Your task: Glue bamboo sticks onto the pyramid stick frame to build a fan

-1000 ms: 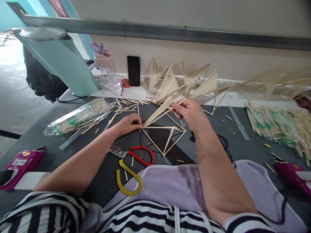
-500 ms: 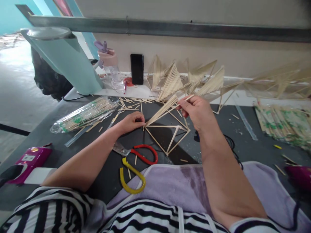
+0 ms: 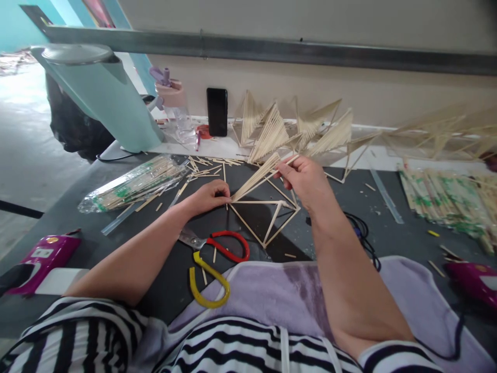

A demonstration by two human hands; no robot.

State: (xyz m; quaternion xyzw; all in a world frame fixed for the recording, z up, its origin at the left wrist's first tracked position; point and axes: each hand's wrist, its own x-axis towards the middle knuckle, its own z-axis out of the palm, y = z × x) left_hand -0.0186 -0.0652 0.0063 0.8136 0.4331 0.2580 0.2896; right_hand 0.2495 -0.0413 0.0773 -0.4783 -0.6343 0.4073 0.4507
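A frame of thin wooden sticks (image 3: 248, 225) lies on the dark table, with a fan of sticks (image 3: 257, 174) rising from its left corner. My right hand (image 3: 298, 176) pinches the upper end of one stick beside the fan's top. That stick slants down to the left corner, where my left hand (image 3: 213, 196) has its thumb and fingers pressed together at the stick ends. Just what the left fingertips grip there is too small to tell.
Scissors (image 3: 229, 246) with red and yellow handles lie near the front. Bagged sticks (image 3: 134, 184) are at left, more packs (image 3: 442, 199) at right. Behind stand a phone (image 3: 217, 112), a bottle (image 3: 174, 106), a teal pitcher (image 3: 104, 98) and finished stick shapes (image 3: 272, 132).
The whole view has shifted slightly. My right hand has come a little closer to the top of the fan with its stick, while my left hand stays at the corner.
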